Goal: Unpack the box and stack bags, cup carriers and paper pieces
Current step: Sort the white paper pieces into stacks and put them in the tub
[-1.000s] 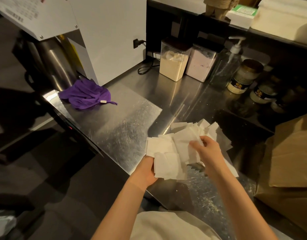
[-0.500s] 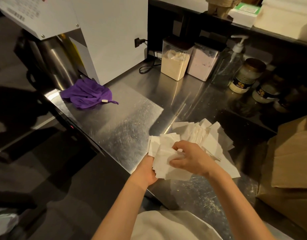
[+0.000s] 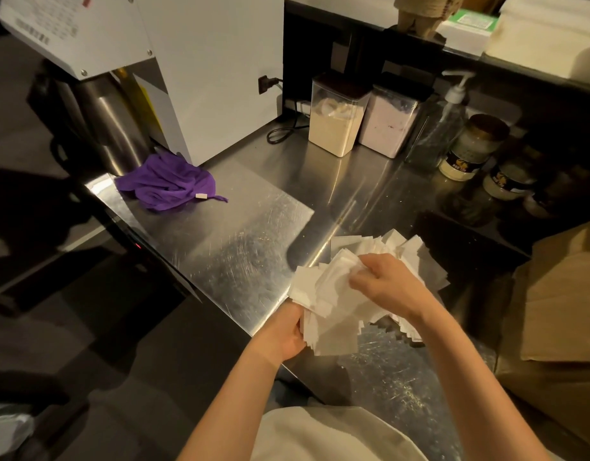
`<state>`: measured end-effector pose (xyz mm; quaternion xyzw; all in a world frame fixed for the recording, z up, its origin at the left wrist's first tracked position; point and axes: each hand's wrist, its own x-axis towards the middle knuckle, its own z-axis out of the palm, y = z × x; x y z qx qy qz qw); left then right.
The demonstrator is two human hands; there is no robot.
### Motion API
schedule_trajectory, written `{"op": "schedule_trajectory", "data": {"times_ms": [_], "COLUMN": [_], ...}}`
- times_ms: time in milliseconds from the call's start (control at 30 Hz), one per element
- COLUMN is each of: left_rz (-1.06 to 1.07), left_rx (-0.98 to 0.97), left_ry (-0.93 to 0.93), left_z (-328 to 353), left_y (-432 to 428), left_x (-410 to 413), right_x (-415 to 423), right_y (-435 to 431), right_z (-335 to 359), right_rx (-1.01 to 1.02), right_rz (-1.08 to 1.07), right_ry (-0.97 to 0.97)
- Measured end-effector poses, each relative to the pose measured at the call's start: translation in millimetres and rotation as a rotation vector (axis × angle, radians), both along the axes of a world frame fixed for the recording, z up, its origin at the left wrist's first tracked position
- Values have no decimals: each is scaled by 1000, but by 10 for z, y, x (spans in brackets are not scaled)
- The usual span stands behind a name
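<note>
Both hands are gathering a loose, fanned stack of white paper pieces (image 3: pixel 333 307) at the near edge of a scratched stainless steel counter (image 3: pixel 240 247). The left hand (image 3: pixel 287 331) is cupping the stack from below at its near-left corner, its fingers hidden under the sheets, so how tightly they are curling cannot be told. The right hand (image 3: pixel 383 284) is lying over the top of the pile with its fingers bent and pinching the upper sheets near the middle. More of the paper pieces are spreading out behind the right hand, resting on the counter. Brown paper bags (image 3: pixel 559 294) are lying at the right edge, near the pile but apart from it. A crumpled purple cloth (image 3: pixel 167 184) is sitting well to the left, beside the foot of a white machine (image 3: pixel 214 61). Two clear lidded containers (image 3: pixel 337 118), a pump bottle (image 3: pixel 446 124) and jars (image 3: pixel 470 148) are lining the back of the counter.
</note>
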<state>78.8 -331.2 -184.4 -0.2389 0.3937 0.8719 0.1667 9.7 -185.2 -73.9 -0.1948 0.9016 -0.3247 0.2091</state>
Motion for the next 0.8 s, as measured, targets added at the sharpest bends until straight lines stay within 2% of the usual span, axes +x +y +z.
{"op": "schedule_trajectory", "data": {"times_ms": [167,333,600,667,800], "left_rz": [-54,-84,13,70,169], "left_rx": [42,33,52,36,66], "left_ry": [22,32,-27,-39,-51], "left_z": [64,83,115,105,115], "left_y": [4,-2,23,16,2], "left_x": [25,57,-6,-19,-43], "right_x": [25,35,38,19,-2], "right_y": [-100,-119,-76,-14,71], "right_z": [-105,-199,-230,-213,-178], "right_rx": [83,104,-2,-105,-424], "right_rz": [56,-2,-132,-191,-343], "right_ry": [-43,-61,-72,-137,-421]}}
